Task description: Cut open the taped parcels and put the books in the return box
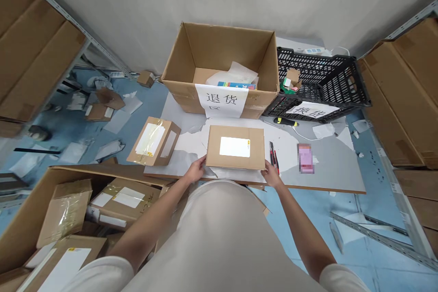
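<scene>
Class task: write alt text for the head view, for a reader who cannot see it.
Two bare hands, left hand and right hand, grip the near corners of a flat labelled cardboard parcel on a white table. Behind stand an open cardboard box and a black crate.

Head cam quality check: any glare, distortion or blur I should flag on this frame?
Head view: strong wide-angle bend, the shelf rails curve at the edges. The white label on the flat parcel is blown out, unreadable. Glare on the taped box. A pink item on the table is pixelated. Left hand and right hand look sharp; soft, even light, faint shadows.
</scene>
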Tool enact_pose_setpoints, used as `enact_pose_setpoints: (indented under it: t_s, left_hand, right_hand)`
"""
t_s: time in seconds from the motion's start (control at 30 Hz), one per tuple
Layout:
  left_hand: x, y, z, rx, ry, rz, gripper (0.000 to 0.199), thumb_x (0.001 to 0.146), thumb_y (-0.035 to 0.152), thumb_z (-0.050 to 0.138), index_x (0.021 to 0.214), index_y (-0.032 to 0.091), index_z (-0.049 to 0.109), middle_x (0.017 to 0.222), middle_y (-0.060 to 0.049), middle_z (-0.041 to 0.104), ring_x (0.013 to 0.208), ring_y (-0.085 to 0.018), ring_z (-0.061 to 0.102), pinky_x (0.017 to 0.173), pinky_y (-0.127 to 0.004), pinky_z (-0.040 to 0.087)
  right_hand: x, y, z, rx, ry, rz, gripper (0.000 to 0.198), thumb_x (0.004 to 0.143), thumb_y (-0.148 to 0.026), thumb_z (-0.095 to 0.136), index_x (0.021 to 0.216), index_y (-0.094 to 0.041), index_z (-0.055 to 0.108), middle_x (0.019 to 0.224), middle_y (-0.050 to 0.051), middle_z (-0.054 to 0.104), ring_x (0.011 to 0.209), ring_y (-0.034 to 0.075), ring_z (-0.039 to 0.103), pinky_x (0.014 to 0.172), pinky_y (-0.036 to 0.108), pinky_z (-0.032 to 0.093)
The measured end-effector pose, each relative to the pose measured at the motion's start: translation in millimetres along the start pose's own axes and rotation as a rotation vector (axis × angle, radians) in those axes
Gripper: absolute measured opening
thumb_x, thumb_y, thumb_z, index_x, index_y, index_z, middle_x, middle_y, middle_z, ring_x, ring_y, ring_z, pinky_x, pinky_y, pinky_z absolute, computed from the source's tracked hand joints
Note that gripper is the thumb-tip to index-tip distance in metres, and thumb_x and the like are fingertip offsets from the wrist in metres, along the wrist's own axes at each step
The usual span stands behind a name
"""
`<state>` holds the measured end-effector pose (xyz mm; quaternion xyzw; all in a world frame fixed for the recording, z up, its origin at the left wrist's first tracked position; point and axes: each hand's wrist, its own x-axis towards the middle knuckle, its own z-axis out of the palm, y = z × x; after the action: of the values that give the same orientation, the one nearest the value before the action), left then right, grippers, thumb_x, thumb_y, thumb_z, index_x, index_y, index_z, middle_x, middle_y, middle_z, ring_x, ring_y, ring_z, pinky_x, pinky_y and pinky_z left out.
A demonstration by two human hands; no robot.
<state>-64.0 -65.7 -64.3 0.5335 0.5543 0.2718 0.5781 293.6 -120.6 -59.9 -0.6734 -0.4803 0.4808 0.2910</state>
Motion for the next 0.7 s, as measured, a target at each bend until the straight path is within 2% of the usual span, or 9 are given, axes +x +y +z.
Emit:
enact_pose_setpoints:
  t_s: [0.1,0.2,0.37,0.5,0.6,0.7]
  left_hand:
    - [-4.7,-5.9,7.7,-0.007,-0.066,0.010,0.072,0.062,0.031,0.069,0.129,0.015,0.049,0.120,-0.010,0.062,0.111,-0.026,0.056,0.099,-0.041,0.040]
    - [-4.8,0.0,11.2,-0.042,-0.057,-0.008,0.068,0.065,0.040,0.066,0.126,0.013,0.052,0.120,-0.010,0.062,0.112,-0.026,0.055,0.096,-0.040,0.043]
    - [-15.8,29.2,0.8,0.183,-0.004,-0.017,0.048,0.072,0.048,0.060,0.106,0.015,0.065,0.102,-0.008,0.069,0.095,-0.024,0.061,0.087,-0.036,0.047]
    - [-26.9,59.4,-2.6,0.302,0.098,0.071,0.044,0.074,0.050,0.058,0.099,0.015,0.067,0.094,-0.007,0.067,0.085,-0.021,0.061,0.075,-0.031,0.049]
    - [-24.6,72.9,1.3,0.375,0.206,0.096,0.043,0.074,0.053,0.058,0.091,0.015,0.067,0.085,-0.007,0.062,0.079,-0.019,0.058,0.065,-0.027,0.047]
    - [-13.7,75.6,4.1,0.471,0.239,0.092,0.042,0.079,0.054,0.051,0.080,0.016,0.068,0.073,-0.004,0.057,0.071,-0.018,0.055,0.064,-0.028,0.043]
  right_hand:
    - [-7.7,5.8,14.6,-0.075,-0.019,0.024,0.056,0.070,-0.028,0.062,0.124,-0.020,0.051,0.113,0.010,0.065,0.100,0.025,0.061,0.087,0.043,0.048]
    - [-8.2,2.8,21.7,-0.071,-0.002,0.009,0.044,0.077,-0.030,0.055,0.120,-0.022,0.054,0.114,0.008,0.065,0.103,0.024,0.060,0.088,0.042,0.047]
    - [-14.0,-19.5,3.7,-0.133,0.007,-0.069,0.034,0.083,-0.042,0.049,0.106,-0.020,0.060,0.106,0.010,0.067,0.100,0.025,0.060,0.086,0.041,0.047]
    - [-18.3,-51.2,-14.3,-0.302,0.116,-0.099,0.041,0.087,-0.052,0.038,0.088,-0.018,0.061,0.092,0.010,0.066,0.083,0.023,0.060,0.075,0.035,0.047]
    - [-11.6,-70.0,-14.6,-0.421,0.188,-0.087,0.051,0.090,-0.055,0.026,0.077,-0.019,0.060,0.079,0.010,0.064,0.075,0.024,0.058,0.070,0.034,0.044]
    - [0.9,-77.8,-6.9,-0.441,0.180,-0.110,0.055,0.091,-0.053,0.021,0.081,-0.018,0.063,0.082,0.011,0.065,0.080,0.026,0.059,0.074,0.036,0.043]
